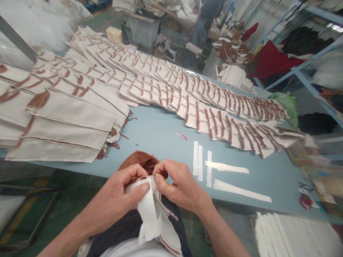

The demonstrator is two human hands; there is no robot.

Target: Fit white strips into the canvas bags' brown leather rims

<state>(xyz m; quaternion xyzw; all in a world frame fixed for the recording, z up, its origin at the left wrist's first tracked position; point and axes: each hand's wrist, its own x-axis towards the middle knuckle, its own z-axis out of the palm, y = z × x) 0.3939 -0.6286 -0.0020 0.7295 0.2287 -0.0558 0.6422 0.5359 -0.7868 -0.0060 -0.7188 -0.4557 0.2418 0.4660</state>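
Observation:
Close to my body, a cream fabric piece with brown edging hangs from both hands over my lap. My left hand pinches its upper edge between thumb and fingers. On the other side of that edge, my right hand grips it with thumb and forefinger pressed together. Just beyond the fingers, a brown container holds a bundle of dark brown strips. Part of the fabric's top edge is hidden by my fingers.
Overlapping cream panels with brown trim cover the left and back of the blue table. A small pink cutter and several white strips lie to the right. A person stands behind. White stacked pieces are at lower right.

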